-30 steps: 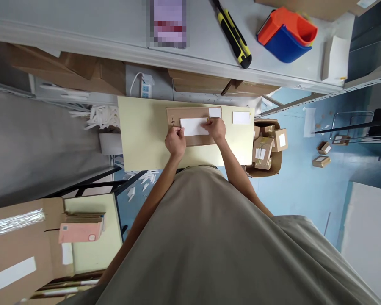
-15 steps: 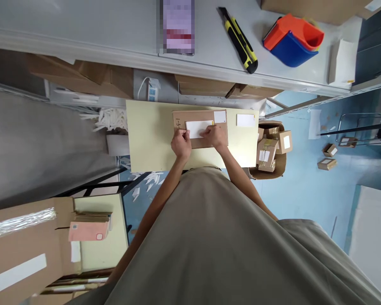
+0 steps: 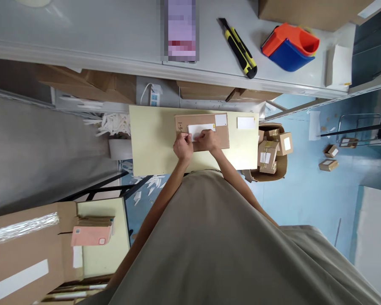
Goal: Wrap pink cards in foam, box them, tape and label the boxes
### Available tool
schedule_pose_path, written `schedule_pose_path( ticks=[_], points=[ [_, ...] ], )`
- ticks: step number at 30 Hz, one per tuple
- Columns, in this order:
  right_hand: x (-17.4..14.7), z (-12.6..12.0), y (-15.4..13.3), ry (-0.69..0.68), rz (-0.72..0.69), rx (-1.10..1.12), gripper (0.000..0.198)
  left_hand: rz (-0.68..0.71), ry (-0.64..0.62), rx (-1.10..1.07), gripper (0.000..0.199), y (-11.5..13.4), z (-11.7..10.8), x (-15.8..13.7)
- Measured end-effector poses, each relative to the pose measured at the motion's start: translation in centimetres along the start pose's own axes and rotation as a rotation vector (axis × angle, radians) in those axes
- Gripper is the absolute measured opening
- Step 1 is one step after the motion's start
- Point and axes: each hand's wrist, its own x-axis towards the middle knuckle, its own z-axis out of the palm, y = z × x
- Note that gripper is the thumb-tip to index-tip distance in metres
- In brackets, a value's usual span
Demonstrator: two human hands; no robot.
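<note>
a yellow-and-black cutter lies near what may be an orange-and-blue tape dispenser.

Centre: flat box, matt brown cardboard; white slip on it, smooth paper. Board beneath, smooth, low sheen. Top: shelf, smooth grey, looks like painted metal. Upper right: dispenser, semi-glossy plastic; cutter, plastic handle. Lower left: tape strip, shiny, crinkled. Bottom: garment, matt cloth.
</note>
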Motion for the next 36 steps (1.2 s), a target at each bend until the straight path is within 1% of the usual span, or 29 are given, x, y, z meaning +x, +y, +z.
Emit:
schedule_pose_path(
  ticks=[5,8,12,14,18,21,24,26,30,36],
  points=[
    [2.6,0.3,-2.7,0.059,-0.003,0.092,0.02,-0.005,0.011,-0.007,0.012,0.1,0.0,0.2],
    [2.4,0.4,-3.5,0.069,0.015,0.087,0.019,-0.014,-0.009,0.004,0.013,0.2,-0.3,0.3],
    [0.5,-0.1,-2.9,0.023,0.009,0.035,0.019,-0.028,-0.036,0.027,0.015,0.3,-0.6,0.3],
    [0.1,-0.4,-2.5,-0.005,0.009,0.021,0.02,-0.024,-0.041,0.035,0.015,0.3,-0.7,0.2],
    [1.2,-0.6,-2.8,-0.023,0.04,0.045,0.025,-0.015,-0.064,0.04,0.011,0.2,-0.7,0.3],
    [2.3,-0.3,-3.5,-0.007,0.053,0.071,0.035,-0.013,-0.08,0.027,0.007,0.1,-0.9,0.4],
    [2.5,-0.1,-4.0,0.02,0.074,0.046,0.043,-0.029,-0.09,0.011,0.018,0.1,-1.4,0.5],
    [1.9,0.1,-4.2,0.037,0.088,0.019,0.04,-0.03,-0.108,0.005,0.02,0.2,-1.8,0.7],
    [0.2,0.7,-3.8,0.058,0.093,0.005,0.021,-0.009,-0.176,0.009,0.022,0.1,-2.6,1.2],
    [-0.7,1.4,-2.3,0.0,0.1,0.03,0.025,0.057,-0.27,0.069,0.031,-0.7,-3.5,2.0]
  ],
)
